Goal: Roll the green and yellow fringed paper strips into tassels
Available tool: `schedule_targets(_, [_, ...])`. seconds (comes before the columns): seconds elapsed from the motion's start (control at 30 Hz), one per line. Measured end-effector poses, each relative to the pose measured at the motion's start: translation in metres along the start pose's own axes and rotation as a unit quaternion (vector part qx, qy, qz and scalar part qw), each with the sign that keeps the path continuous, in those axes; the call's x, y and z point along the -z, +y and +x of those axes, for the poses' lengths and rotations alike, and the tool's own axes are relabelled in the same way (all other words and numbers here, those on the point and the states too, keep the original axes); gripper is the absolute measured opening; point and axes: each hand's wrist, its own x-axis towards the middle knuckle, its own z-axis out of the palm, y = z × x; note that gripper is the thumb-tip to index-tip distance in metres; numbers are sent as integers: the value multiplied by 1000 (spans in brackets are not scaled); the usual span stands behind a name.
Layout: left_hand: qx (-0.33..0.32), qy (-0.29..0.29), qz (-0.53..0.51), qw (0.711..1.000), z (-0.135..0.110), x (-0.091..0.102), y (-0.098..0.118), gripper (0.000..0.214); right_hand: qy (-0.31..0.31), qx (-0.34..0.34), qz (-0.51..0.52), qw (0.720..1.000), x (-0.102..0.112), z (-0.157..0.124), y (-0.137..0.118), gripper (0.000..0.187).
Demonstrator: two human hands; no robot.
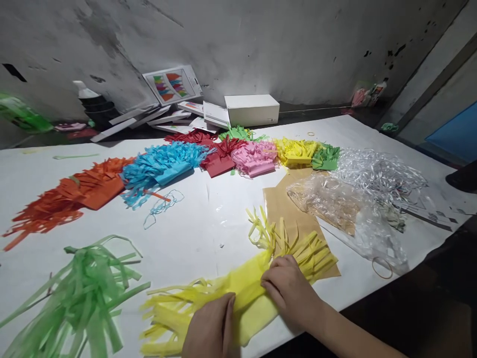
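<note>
A yellow fringed tissue paper sheet (pixel 242 271) lies at the front of the table, with cut strips fanning out at both ends. My left hand (pixel 210 325) is closed on its near left part, fingers pinching the paper. On the right, my right hand (pixel 288 286) grips the same sheet near where the right-hand fringe starts. Between the hands runs a plain, uncut band of yellow paper. A bunch of green tissue strips (pixel 85 288) lies to the left, apart from my hands. Under the right fringe is a brown paper sheet (pixel 281 204).
Folded fringed bundles line the table (pixel 197 214): orange (pixel 100 189), blue (pixel 167 166), red (pixel 223 156), pink (pixel 255 159), yellow (pixel 298 151) and green (pixel 326 156). Silver shredded strands (pixel 376 171) and clear plastic (pixel 335 199) lie right. A white box (pixel 252 109) stands by the wall.
</note>
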Motion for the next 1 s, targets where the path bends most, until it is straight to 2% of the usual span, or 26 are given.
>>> schedule_targets(0.07, [36,-10,35,999,11,-1,1,21,-16,-30,-48,998,-6,9,-1,20])
schedule_targets(0.13, [72,-47,60,994,25,0,3,29,-19,-39,-87,995,-15,18,1,21])
schedule_targets(0.27, [170,-177,80,966,47,8,10,33,-4,-46,-126,991,-29,29,7,21])
schedule_targets(0.4, [224,-266,90,933,59,15,18,32,42,-58,-158,985,-21,26,5,7])
schedule_targets(0.47, [230,-286,92,926,62,15,19,32,49,21,-148,988,-11,20,2,16])
schedule_targets(0.57, [227,-290,90,926,61,12,13,31,21,200,-129,971,-5,10,2,22])
schedule_targets(0.63, [203,-244,92,944,57,10,5,29,6,241,-140,960,-10,5,5,22])
schedule_targets(0.67, [169,-189,99,962,54,9,1,27,4,239,-146,960,-13,4,7,22])
schedule_targets(0.73, [69,-37,114,990,46,9,-6,17,9,235,-141,962,-19,4,10,21])
schedule_targets(0.8, [-39,75,103,991,39,9,-9,23,27,209,-105,972,-20,6,10,21])
schedule_targets(0.83, [-81,92,91,988,35,8,-10,28,34,187,-76,979,-18,7,9,20])
schedule_targets(0.9, [-130,77,50,987,27,5,-8,22,29,159,-15,987,-13,10,6,16])
schedule_targets(1.0, [-119,60,-9,991,19,-3,-5,23,4,202,-25,979,-7,12,1,17])
